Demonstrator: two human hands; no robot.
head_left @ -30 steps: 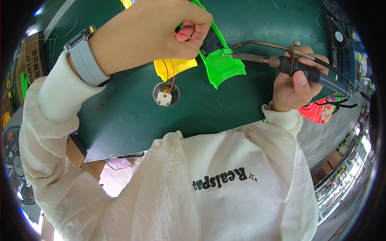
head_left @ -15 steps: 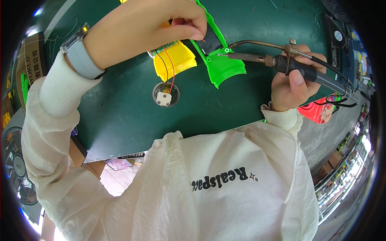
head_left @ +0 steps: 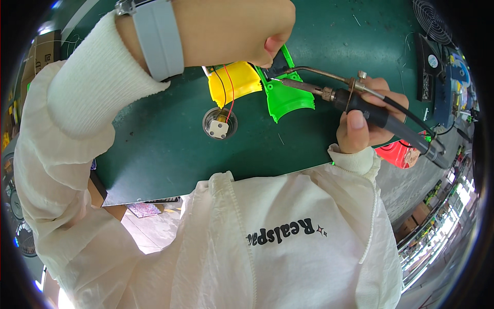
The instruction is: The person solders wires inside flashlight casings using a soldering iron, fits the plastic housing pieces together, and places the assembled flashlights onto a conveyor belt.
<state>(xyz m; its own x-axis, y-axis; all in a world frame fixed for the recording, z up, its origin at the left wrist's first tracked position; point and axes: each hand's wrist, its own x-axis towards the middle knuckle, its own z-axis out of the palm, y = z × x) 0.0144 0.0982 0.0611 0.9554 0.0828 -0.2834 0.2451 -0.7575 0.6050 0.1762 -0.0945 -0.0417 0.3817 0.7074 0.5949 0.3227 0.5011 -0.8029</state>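
My right hand (head_left: 368,116) grips a black-handled soldering iron (head_left: 386,116) with a thin curved metal tube clamped alongside it. Its tip lies over the edge of a green plastic shell (head_left: 290,102), close to a dark panel (head_left: 280,64) inside that shell. Over the shell's far end, my left hand (head_left: 247,31) is curled closed; whatever its fingertips pinch is hidden beneath the hand. A yellow plastic shell (head_left: 236,85) sits left of the green one, partly under my left hand. Red and black wires (head_left: 231,92) run from it to a small part with a white square plate (head_left: 218,129).
The white-plated part rests in a round metal-rimmed hole (head_left: 235,122) in the green tabletop (head_left: 170,154). A red container (head_left: 396,154) is beyond the table's right edge. At the far right stand a black box (head_left: 426,67) and a round fan grille (head_left: 432,20).
My left hand has moved right and nearer, covering more of the green shell. The soldering iron has shifted slightly left and nearer, its tip lower on the shell. The view has shifted a little.
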